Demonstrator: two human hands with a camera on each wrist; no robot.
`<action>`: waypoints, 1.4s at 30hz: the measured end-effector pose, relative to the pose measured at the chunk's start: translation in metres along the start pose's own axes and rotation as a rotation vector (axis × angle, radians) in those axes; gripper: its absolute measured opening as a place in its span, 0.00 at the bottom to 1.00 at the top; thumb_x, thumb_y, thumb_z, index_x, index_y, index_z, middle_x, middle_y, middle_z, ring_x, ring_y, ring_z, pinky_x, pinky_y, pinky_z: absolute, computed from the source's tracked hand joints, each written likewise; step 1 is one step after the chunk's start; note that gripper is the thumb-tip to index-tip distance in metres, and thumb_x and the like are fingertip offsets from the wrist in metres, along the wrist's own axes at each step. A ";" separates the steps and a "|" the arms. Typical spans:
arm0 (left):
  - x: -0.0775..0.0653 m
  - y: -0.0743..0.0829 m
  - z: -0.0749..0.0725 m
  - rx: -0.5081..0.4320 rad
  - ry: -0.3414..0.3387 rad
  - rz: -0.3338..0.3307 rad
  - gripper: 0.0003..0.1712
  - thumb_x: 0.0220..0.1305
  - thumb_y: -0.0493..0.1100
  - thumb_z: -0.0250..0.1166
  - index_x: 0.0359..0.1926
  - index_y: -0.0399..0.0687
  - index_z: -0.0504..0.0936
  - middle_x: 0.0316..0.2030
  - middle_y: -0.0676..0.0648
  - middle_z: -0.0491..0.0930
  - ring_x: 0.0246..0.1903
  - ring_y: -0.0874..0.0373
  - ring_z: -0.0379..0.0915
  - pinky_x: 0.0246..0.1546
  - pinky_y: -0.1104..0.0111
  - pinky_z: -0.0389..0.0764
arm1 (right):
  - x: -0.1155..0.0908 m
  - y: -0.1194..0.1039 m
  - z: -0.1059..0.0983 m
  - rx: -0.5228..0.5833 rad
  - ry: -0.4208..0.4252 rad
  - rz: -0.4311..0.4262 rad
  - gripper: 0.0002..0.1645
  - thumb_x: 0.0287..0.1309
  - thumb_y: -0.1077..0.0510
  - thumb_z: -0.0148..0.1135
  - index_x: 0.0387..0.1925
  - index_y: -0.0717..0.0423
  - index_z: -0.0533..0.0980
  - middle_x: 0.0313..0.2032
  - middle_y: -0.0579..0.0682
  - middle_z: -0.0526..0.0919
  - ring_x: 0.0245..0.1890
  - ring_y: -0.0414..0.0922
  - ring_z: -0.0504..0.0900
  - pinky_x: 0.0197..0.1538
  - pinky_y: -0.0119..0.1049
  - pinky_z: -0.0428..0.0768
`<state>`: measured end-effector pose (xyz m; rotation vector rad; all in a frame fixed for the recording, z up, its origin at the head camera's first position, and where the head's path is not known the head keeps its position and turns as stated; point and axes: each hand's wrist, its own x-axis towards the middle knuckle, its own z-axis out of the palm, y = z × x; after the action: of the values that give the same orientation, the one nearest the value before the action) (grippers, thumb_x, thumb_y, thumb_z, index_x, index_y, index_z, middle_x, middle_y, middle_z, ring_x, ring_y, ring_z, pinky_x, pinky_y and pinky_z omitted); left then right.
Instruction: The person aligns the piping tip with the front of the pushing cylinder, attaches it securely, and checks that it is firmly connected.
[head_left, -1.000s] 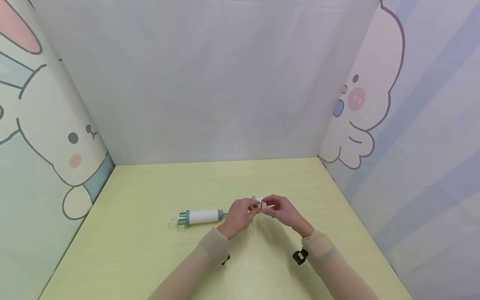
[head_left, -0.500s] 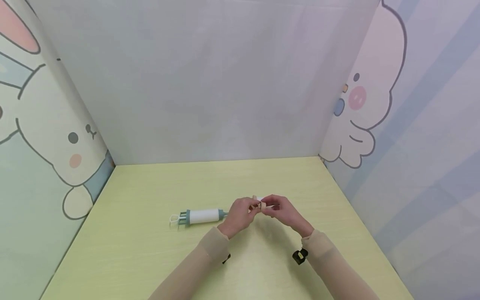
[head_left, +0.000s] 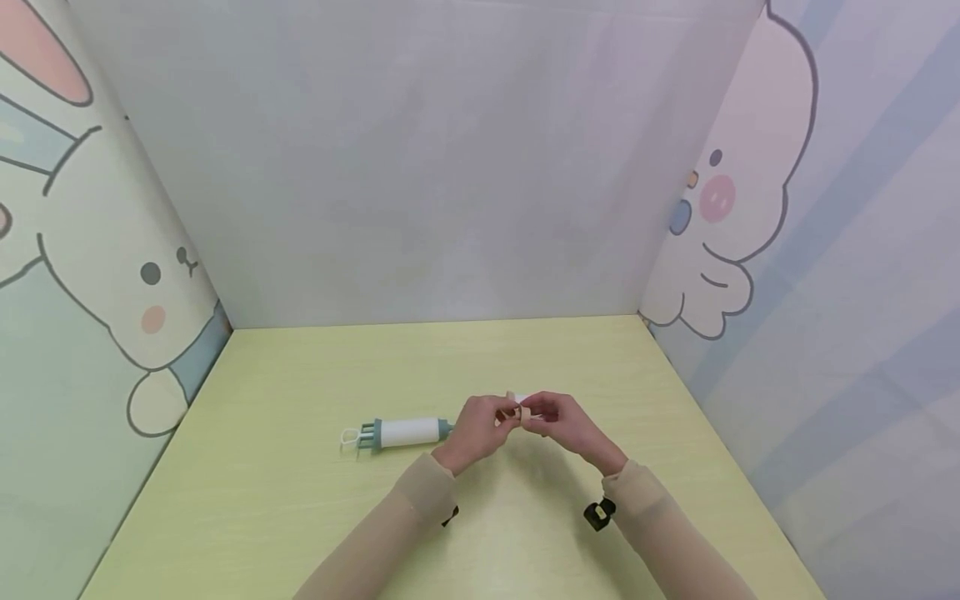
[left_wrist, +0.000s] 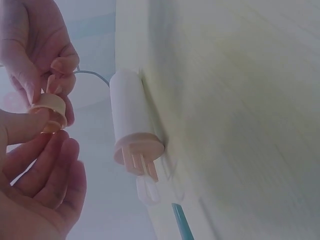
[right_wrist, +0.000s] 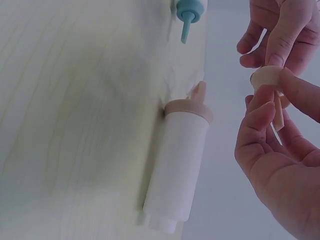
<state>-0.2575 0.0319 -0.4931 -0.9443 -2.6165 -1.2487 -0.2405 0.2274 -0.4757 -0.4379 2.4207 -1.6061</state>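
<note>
My left hand [head_left: 480, 429] pinches a small beige screw cap with a narrow spout [left_wrist: 52, 107] between thumb and fingers. From the other side, my right hand [head_left: 566, 425] grips the same cap, its fingers around the spout end. In the left wrist view the cap's hollow side faces the left hand. Just beyond the hands, a white tube with a beige collar [right_wrist: 177, 160] lies on the table, mostly hidden in the head view. Its beige prongs and clear pull loop [left_wrist: 147, 190] show in the left wrist view.
To the left of my hands lies a second white tube [head_left: 408, 432] with teal ends, a teal nozzle [right_wrist: 187, 25] and a white pull loop [head_left: 350, 437]. The pale yellow table [head_left: 300, 517] is bordered by fabric walls with cartoon animals [head_left: 150, 275].
The beige cap has turned slightly between the fingers, showing more of its outer side in the head view. Both hands stay almost in the same place, and both tubes lie where they were.
</note>
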 end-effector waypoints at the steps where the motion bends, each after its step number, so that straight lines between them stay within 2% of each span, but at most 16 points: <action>1: 0.000 0.000 0.000 -0.005 0.001 -0.007 0.04 0.61 0.41 0.68 0.38 0.49 0.86 0.29 0.59 0.80 0.28 0.67 0.73 0.30 0.75 0.75 | 0.000 0.000 0.000 0.004 -0.001 0.003 0.18 0.59 0.57 0.66 0.50 0.59 0.77 0.46 0.54 0.81 0.41 0.47 0.82 0.39 0.43 0.79; 4: 0.001 0.000 0.000 -0.017 0.013 -0.019 0.04 0.61 0.40 0.67 0.37 0.49 0.86 0.28 0.60 0.80 0.28 0.68 0.73 0.29 0.75 0.74 | 0.001 -0.001 0.000 0.014 -0.002 0.018 0.18 0.59 0.57 0.66 0.50 0.58 0.78 0.45 0.53 0.82 0.41 0.48 0.82 0.41 0.48 0.78; 6: 0.001 0.000 0.000 -0.024 0.022 -0.022 0.03 0.61 0.40 0.67 0.36 0.49 0.86 0.28 0.60 0.80 0.27 0.67 0.72 0.28 0.75 0.74 | 0.003 0.007 0.000 0.020 0.002 0.024 0.18 0.57 0.55 0.67 0.49 0.55 0.78 0.44 0.51 0.82 0.41 0.48 0.82 0.42 0.47 0.78; 13: 0.000 0.000 0.000 -0.040 0.056 -0.007 0.04 0.62 0.41 0.66 0.36 0.49 0.86 0.27 0.59 0.80 0.25 0.66 0.70 0.24 0.75 0.74 | 0.003 0.004 0.000 0.038 -0.004 0.020 0.18 0.58 0.56 0.67 0.50 0.55 0.78 0.45 0.52 0.82 0.42 0.48 0.82 0.42 0.48 0.78; 19: -0.001 -0.001 0.001 -0.040 0.076 0.015 0.08 0.65 0.37 0.60 0.38 0.47 0.86 0.23 0.57 0.77 0.19 0.66 0.64 0.18 0.74 0.67 | 0.003 0.007 -0.001 0.043 -0.004 0.011 0.18 0.58 0.56 0.66 0.50 0.56 0.78 0.46 0.52 0.81 0.42 0.48 0.82 0.44 0.52 0.77; 22: -0.001 -0.002 0.001 -0.030 0.080 0.029 0.09 0.64 0.35 0.60 0.39 0.47 0.86 0.26 0.55 0.79 0.21 0.65 0.65 0.21 0.75 0.68 | 0.004 0.007 -0.002 0.042 -0.002 0.001 0.18 0.58 0.56 0.67 0.50 0.55 0.78 0.45 0.51 0.82 0.42 0.48 0.82 0.42 0.48 0.78; 28: -0.001 -0.002 0.001 -0.047 0.082 0.042 0.07 0.63 0.36 0.63 0.39 0.48 0.86 0.30 0.57 0.81 0.26 0.65 0.70 0.27 0.74 0.74 | 0.005 0.005 -0.002 0.057 0.003 -0.004 0.20 0.57 0.55 0.67 0.50 0.58 0.78 0.48 0.53 0.81 0.46 0.48 0.81 0.43 0.40 0.79; 36: -0.003 -0.002 0.003 -0.064 0.101 0.029 0.07 0.62 0.39 0.66 0.41 0.48 0.86 0.31 0.57 0.82 0.27 0.67 0.73 0.28 0.74 0.75 | 0.005 0.005 -0.001 0.097 0.011 0.004 0.22 0.56 0.58 0.68 0.51 0.64 0.76 0.48 0.58 0.80 0.46 0.51 0.81 0.46 0.41 0.79; 42: -0.002 -0.003 0.005 -0.063 0.128 0.022 0.07 0.62 0.39 0.66 0.40 0.47 0.87 0.30 0.56 0.83 0.26 0.66 0.73 0.28 0.74 0.75 | 0.005 0.005 -0.001 0.111 0.016 -0.014 0.21 0.55 0.58 0.69 0.49 0.63 0.77 0.46 0.56 0.81 0.45 0.50 0.82 0.45 0.40 0.79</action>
<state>-0.2563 0.0329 -0.4988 -0.8689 -2.4773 -1.3457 -0.2462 0.2283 -0.4797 -0.4252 2.3303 -1.7454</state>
